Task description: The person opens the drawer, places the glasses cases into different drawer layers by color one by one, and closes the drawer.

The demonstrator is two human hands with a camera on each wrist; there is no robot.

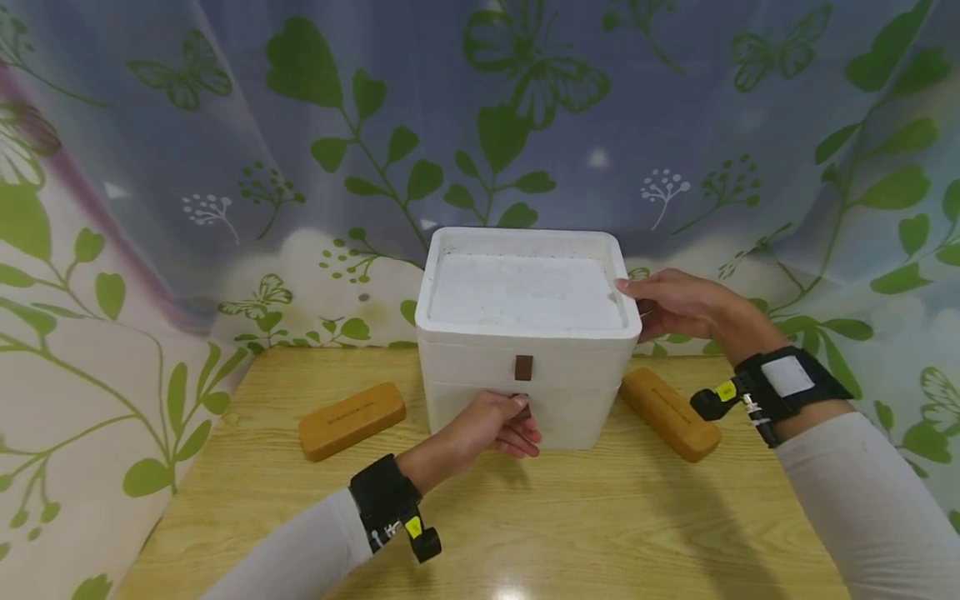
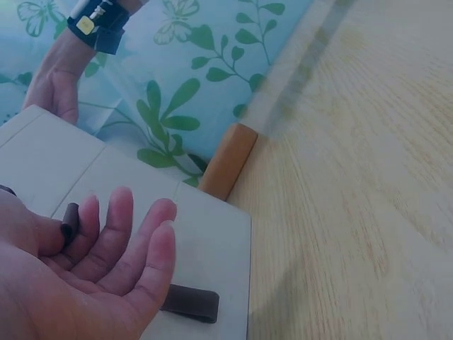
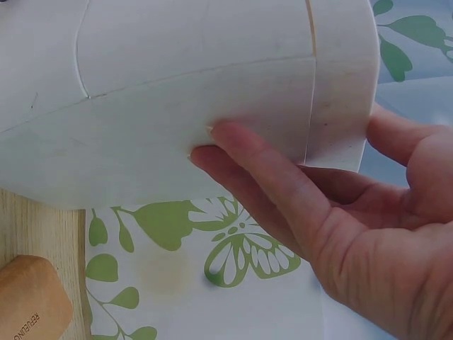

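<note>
A white box with drawers (image 1: 525, 358) stands upright on the wooden table, its top a shallow recess with a raised rim. My left hand (image 1: 495, 423) is at its front, pinching a dark brown pull tab (image 2: 71, 225) between thumb and index finger while the other fingers curve loosely. Above that hand shows the top drawer's brown tab (image 1: 523, 367); a lower brown tab (image 2: 191, 303) sticks out below the fingers. At the box's upper right corner my right hand (image 1: 675, 304) grips the rim, thumb over the edge and fingers along the side wall (image 3: 156, 142).
A tan, rounded oblong case (image 1: 352, 419) lies left of the box. Another such case (image 1: 670, 414) lies close by its right side, with printed lettering on top. Behind the table (image 1: 480, 533) hangs a curtain (image 1: 420, 125) with green leaves and butterflies.
</note>
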